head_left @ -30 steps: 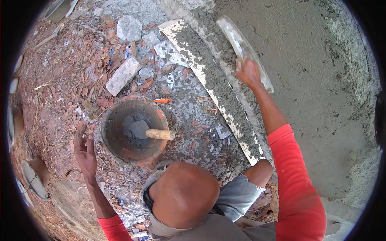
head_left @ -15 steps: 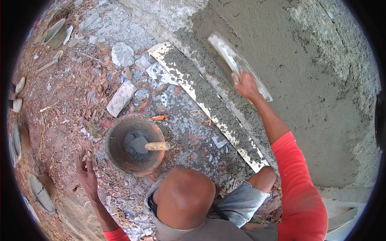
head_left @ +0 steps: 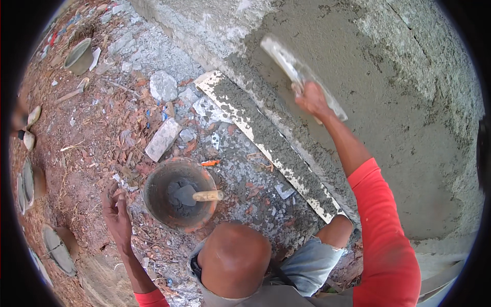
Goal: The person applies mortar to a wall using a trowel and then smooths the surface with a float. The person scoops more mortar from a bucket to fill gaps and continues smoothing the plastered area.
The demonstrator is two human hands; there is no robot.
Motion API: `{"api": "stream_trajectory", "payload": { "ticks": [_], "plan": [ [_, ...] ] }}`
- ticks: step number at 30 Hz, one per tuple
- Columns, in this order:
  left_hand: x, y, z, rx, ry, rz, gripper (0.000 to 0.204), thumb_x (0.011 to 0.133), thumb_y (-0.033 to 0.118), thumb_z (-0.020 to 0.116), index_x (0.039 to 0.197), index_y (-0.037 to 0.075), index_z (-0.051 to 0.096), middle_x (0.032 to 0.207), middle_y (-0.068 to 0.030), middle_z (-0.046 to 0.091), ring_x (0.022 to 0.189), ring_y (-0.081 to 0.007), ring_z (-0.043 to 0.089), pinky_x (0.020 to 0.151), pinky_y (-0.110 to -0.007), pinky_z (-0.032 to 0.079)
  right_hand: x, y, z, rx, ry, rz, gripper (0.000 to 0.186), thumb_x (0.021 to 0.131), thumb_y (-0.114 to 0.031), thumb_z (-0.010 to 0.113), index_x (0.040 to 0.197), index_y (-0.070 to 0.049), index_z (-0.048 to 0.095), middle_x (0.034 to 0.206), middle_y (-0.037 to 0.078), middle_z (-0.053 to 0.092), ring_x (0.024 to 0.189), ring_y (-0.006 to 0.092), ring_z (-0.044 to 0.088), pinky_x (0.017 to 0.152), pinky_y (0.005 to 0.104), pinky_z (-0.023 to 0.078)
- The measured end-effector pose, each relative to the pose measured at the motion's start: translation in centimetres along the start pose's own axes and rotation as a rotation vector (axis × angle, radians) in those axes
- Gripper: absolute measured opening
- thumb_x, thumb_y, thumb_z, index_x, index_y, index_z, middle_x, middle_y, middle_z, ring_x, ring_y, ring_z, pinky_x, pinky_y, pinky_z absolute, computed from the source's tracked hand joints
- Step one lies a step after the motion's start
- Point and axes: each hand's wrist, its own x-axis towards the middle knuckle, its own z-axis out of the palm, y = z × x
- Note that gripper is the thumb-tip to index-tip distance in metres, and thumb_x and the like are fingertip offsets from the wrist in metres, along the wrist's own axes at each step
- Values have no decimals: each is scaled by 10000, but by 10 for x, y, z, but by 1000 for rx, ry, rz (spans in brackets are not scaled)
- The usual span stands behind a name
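My right hand (head_left: 312, 99) is closed round the handle of a long, pale plastering float (head_left: 279, 55). The float lies against wet grey mortar (head_left: 378, 133) on the wall. Off to the left, my left hand (head_left: 117, 215) hangs over the rubble with its fingers loosely bent and apart, holding nothing that I can see. Between that hand and the wall stands a mortar-smeared bucket (head_left: 153, 187). Inside it, a trowel with a wooden handle (head_left: 208, 196) rests in grey mortar (head_left: 180, 210). A long white board (head_left: 245, 128), spattered with mortar, lies along the wall's foot.
A pale brick (head_left: 163, 139) and a rough stone (head_left: 163, 86) lie beyond the bucket. Farther left are a bucket (head_left: 79, 56) and a round, mortar-stained container (head_left: 57, 250). Another person's foot (head_left: 31, 120) shows at the left rim. My bent knee (head_left: 235, 258) is near the bucket.
My right hand has moved the float slightly up and leftward over the mortar. My left hand stays beside the bucket with much the same bend. The whole view has shifted a little.
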Motion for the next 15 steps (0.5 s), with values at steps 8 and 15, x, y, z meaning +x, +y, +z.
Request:
{"api": "stream_trajectory", "payload": {
  "ticks": [8, 15],
  "plan": [
    [-1, 6, 0, -70, -25, -60, 386, 1054, 124, 592, 1428, 28, 576, 1168, -51, 685, 838, -70, 551, 754, -237, 457, -24, 17, 29, -8, 113, -37, 370, 913, -244, 671, 987, 118, 693, 939, 358, 695, 934, 482, 714, 782, 525, 538],
    [-12, -25, -36, -4, -56, -136, 444, 1045, 146, 619, 1469, 35, 549, 1370, -105, 650, 993, -103, 620, 858, -268, 500, 29, -42, -49, 198, -90, 223, 497, 984, -339, 645, 1295, 48, 650, 1260, 347, 658, 1241, 503, 603, 1096, 498, 457]
  ]
}}
